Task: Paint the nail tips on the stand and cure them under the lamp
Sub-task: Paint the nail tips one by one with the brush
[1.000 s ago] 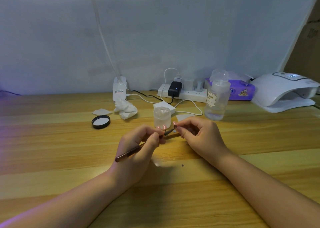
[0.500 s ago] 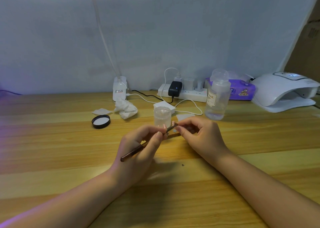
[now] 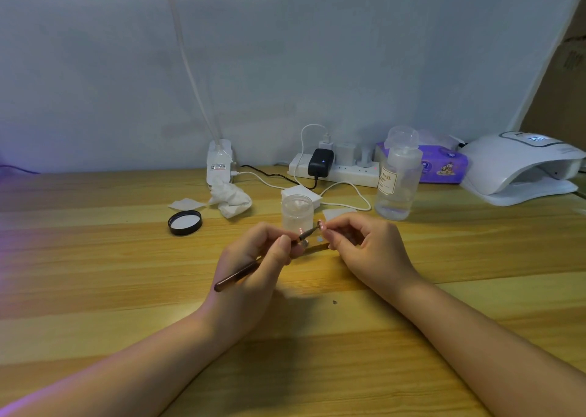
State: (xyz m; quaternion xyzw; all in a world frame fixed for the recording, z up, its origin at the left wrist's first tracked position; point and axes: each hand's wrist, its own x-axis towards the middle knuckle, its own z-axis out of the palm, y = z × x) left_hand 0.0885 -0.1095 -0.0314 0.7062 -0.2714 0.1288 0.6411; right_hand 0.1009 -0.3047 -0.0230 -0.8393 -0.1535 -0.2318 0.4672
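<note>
the left hand [image 3: 253,267] pinches a dark brush [image 3: 250,269] in its grip, bristle end raised toward a small nail tip [image 3: 321,225] pinched in the grip of the right hand [image 3: 367,251], both above the wooden worktop [image 3: 95,274]. a clear jar [image 3: 297,212] stands just behind them, its black lid [image 3: 185,222] lying to the left. the white curing lamp [image 3: 520,169] sits well apart at the far right.

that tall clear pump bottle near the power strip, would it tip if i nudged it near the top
Probably yes. The pump bottle looks tall and narrow, with liquid only near its base, so it seems light and would likely topple rather than slide. Its smooth clear wall may also be slippery.
</note>
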